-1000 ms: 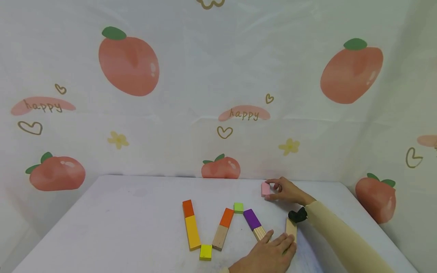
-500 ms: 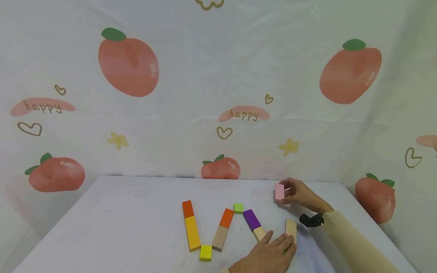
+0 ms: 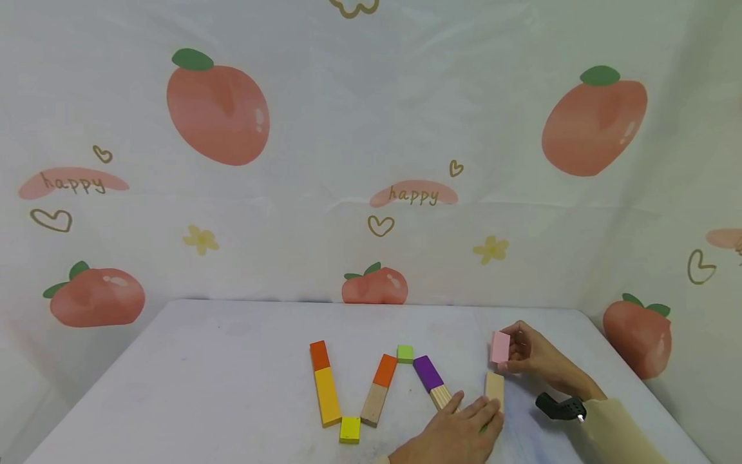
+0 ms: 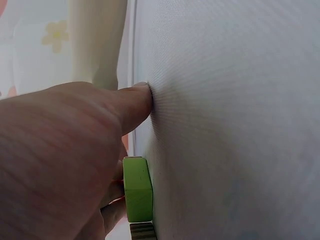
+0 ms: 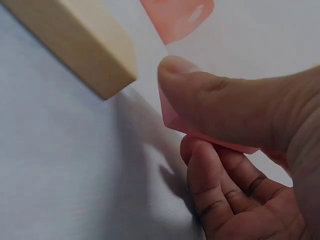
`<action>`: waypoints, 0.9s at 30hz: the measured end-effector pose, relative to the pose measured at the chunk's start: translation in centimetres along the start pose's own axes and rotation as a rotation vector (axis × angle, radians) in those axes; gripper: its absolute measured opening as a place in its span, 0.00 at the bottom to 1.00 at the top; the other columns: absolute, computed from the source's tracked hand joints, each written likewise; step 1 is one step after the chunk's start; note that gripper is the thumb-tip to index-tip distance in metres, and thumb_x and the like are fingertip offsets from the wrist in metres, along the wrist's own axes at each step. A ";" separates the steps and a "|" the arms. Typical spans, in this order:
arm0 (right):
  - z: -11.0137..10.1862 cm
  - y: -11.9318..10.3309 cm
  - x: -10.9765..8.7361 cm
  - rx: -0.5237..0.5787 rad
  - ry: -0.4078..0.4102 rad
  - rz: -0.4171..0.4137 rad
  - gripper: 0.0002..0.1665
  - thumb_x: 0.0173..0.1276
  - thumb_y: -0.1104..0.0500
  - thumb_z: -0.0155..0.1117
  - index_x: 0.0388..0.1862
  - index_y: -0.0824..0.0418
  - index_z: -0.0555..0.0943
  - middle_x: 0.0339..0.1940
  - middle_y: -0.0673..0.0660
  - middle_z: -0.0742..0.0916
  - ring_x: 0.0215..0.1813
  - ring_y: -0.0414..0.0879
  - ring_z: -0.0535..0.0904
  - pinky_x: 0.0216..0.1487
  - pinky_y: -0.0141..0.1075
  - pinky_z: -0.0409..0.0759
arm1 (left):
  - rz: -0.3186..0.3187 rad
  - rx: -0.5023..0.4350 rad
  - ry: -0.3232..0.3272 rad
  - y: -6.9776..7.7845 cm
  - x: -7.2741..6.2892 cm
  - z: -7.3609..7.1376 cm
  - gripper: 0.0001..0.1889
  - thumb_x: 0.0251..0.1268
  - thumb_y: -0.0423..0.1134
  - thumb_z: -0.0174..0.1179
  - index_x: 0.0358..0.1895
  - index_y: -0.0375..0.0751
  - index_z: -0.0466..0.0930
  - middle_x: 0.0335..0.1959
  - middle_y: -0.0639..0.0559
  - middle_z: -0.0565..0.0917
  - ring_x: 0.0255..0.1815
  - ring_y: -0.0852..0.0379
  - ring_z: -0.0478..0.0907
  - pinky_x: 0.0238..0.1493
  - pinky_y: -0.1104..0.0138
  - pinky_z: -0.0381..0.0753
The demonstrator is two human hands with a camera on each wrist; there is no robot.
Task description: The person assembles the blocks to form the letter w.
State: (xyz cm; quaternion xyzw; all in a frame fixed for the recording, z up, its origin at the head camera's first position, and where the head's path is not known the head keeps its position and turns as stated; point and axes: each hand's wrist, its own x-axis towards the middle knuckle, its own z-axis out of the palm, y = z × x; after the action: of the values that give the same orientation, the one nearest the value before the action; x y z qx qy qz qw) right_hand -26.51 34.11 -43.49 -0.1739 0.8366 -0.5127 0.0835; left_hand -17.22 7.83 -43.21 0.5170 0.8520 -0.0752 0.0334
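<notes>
My right hand (image 3: 536,356) pinches a pink block (image 3: 500,348) between thumb and fingers, just beyond the far end of a pale wooden block (image 3: 494,385). In the right wrist view the pink block (image 5: 170,116) is mostly behind the thumb, and the end of the pale wooden block (image 5: 95,45) is near it. My left hand (image 3: 449,435) rests with fingers outstretched over the near part of the pale block. A green block (image 4: 138,190) stands by its fingers in the left wrist view, almost wholly covered by the hand in the head view.
Left of my hands, blocks form a zigzag: red-orange (image 3: 319,355), amber (image 3: 328,396), yellow (image 3: 350,430), plain wood (image 3: 373,404), orange (image 3: 385,370), light green (image 3: 404,354), purple (image 3: 428,372) and striped wood (image 3: 441,396). A printed cloth (image 3: 313,129) hangs behind the white table (image 3: 220,380).
My right hand has carried the pink block from the back of the table rightward and nearer, to the pale block's far end. My left hand has stayed still.
</notes>
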 end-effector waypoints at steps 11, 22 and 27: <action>0.7 0.3 -1.0 0.008 0.002 -0.069 0.29 0.65 0.65 0.73 0.58 0.74 0.68 0.42 0.63 0.82 0.39 0.43 0.80 0.38 0.32 0.81 | 0.003 -0.019 -0.003 0.0 0.0 -0.1 0.42 0.75 0.69 0.42 0.82 0.49 0.52 0.82 0.58 0.52 0.80 0.64 0.50 0.76 0.63 0.57; 1.5 -0.2 -1.2 -0.111 0.072 -0.027 0.28 0.64 0.63 0.75 0.58 0.73 0.74 0.40 0.58 0.81 0.37 0.43 0.76 0.34 0.32 0.77 | 0.012 -0.044 -0.004 -0.1 0.0 0.1 0.42 0.75 0.69 0.41 0.82 0.49 0.51 0.82 0.58 0.51 0.81 0.64 0.48 0.77 0.62 0.56; 1.7 -0.7 -1.3 -0.172 0.093 0.017 0.30 0.63 0.61 0.76 0.59 0.74 0.76 0.41 0.58 0.80 0.38 0.43 0.74 0.34 0.32 0.75 | 0.010 -0.047 -0.008 -0.1 -0.1 0.0 0.41 0.75 0.69 0.41 0.82 0.49 0.51 0.82 0.58 0.51 0.81 0.64 0.48 0.77 0.62 0.56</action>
State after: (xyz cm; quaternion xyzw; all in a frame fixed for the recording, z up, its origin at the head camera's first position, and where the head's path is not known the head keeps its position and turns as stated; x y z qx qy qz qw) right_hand -24.60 32.90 -43.69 -0.1491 0.8821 -0.4456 0.0337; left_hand -17.29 7.71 -43.19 0.5201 0.8507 -0.0572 0.0492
